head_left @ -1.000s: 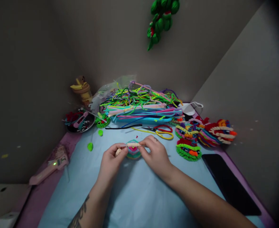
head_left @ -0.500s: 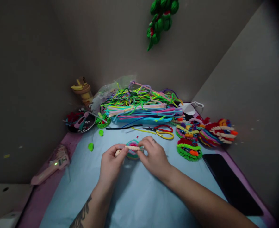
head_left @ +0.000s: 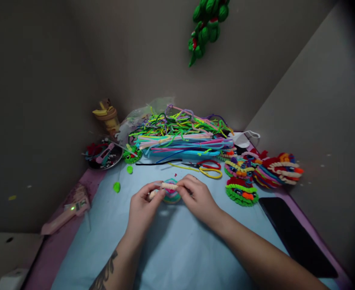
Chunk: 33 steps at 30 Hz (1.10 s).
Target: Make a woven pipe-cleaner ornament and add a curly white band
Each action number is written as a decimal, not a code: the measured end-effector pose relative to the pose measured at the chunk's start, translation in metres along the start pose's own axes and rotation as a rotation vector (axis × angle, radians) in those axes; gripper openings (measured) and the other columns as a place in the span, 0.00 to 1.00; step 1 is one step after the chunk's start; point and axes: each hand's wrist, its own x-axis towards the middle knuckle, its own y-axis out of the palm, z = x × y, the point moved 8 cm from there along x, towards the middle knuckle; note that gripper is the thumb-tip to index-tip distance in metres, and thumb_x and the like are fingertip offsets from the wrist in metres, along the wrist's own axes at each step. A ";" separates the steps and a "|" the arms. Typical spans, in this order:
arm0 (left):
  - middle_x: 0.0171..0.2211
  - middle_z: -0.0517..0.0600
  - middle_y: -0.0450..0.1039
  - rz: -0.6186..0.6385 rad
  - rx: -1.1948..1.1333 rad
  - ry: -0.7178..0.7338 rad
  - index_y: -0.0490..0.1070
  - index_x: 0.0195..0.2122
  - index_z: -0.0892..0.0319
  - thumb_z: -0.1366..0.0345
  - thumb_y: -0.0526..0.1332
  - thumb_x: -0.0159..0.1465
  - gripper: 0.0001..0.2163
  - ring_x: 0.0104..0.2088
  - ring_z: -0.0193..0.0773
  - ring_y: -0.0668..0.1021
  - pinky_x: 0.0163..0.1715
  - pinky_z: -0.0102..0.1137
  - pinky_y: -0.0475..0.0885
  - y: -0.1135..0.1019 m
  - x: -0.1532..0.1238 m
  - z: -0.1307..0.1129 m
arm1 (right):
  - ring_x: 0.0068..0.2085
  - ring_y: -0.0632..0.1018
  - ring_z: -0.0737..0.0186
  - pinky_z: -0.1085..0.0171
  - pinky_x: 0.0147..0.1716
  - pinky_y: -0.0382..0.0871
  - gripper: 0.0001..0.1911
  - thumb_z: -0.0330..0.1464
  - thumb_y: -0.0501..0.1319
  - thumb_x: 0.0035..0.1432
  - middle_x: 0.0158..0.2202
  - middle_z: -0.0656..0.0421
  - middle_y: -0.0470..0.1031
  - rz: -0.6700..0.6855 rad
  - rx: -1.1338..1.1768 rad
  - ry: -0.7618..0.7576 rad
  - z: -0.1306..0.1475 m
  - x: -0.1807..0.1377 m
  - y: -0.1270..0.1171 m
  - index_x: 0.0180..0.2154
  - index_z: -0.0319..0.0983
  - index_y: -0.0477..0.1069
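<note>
On the purple worktop (head_left: 53, 249), a blue sheet (head_left: 180, 249) spreads nearest, with a black slab (head_left: 298, 237) at its right edge. Above the sheet, the left hand (head_left: 145, 199) and the right hand (head_left: 200, 197) each have a pinching grip on opposite ends of a cream coil (head_left: 169, 186); another cream piece (head_left: 152, 195) shows by the left fingers. Behind the coil lies a multicoloured disc (head_left: 172, 197), partly hidden. A glue gun (head_left: 67, 215) with a green light is well to the left. Farther back are scissors (head_left: 210, 170), fuzzy heads (head_left: 241, 192) to their right, a bowl (head_left: 117, 163) at left, and piled stems (head_left: 183, 125). A green cluster (head_left: 206, 32) hangs highest.
</note>
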 end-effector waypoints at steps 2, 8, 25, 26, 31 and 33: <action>0.29 0.50 0.77 0.004 0.003 -0.010 0.78 0.31 0.61 0.59 0.68 0.49 0.12 0.27 0.35 0.73 0.28 0.26 0.68 0.001 0.001 0.001 | 0.33 0.72 0.64 0.66 0.32 0.64 0.08 0.28 0.56 0.61 0.29 0.60 0.69 -0.014 0.019 0.022 -0.002 0.001 -0.002 0.31 0.39 0.71; 0.27 0.49 0.77 0.061 -0.051 -0.069 0.79 0.30 0.61 0.57 0.68 0.50 0.12 0.26 0.33 0.72 0.27 0.25 0.67 0.005 0.002 0.011 | 0.35 0.73 0.62 0.65 0.34 0.65 0.05 0.29 0.57 0.60 0.31 0.58 0.71 -0.105 -0.094 0.028 -0.004 0.000 -0.009 0.32 0.38 0.71; 0.24 0.47 0.75 -0.063 -0.052 -0.072 0.76 0.27 0.62 0.54 0.67 0.50 0.14 0.25 0.33 0.72 0.28 0.26 0.66 -0.002 0.002 0.016 | 0.34 0.73 0.58 0.62 0.33 0.65 0.06 0.31 0.57 0.61 0.30 0.56 0.73 -0.201 -0.397 -0.203 0.022 -0.011 -0.005 0.33 0.38 0.70; 0.24 0.47 0.74 -0.066 -0.057 -0.074 0.76 0.28 0.62 0.55 0.67 0.49 0.14 0.25 0.33 0.72 0.27 0.25 0.66 -0.002 0.001 0.016 | 0.35 0.74 0.58 0.61 0.35 0.66 0.04 0.31 0.58 0.61 0.31 0.55 0.73 -0.188 -0.352 -0.186 0.020 -0.010 -0.005 0.35 0.38 0.70; 0.26 0.48 0.75 -0.107 -0.042 -0.026 0.76 0.30 0.61 0.56 0.67 0.50 0.13 0.26 0.32 0.71 0.26 0.25 0.66 -0.007 -0.002 0.009 | 0.41 0.74 0.57 0.61 0.39 0.69 0.08 0.31 0.59 0.58 0.38 0.53 0.73 -0.107 -0.144 -0.105 0.011 -0.005 -0.005 0.41 0.37 0.69; 0.25 0.47 0.74 -0.107 -0.026 -0.009 0.76 0.30 0.61 0.56 0.67 0.50 0.13 0.24 0.31 0.69 0.24 0.24 0.65 -0.008 -0.002 0.007 | 0.40 0.74 0.58 0.61 0.39 0.69 0.05 0.30 0.58 0.59 0.36 0.54 0.73 -0.078 -0.123 -0.108 0.011 -0.003 -0.005 0.39 0.38 0.69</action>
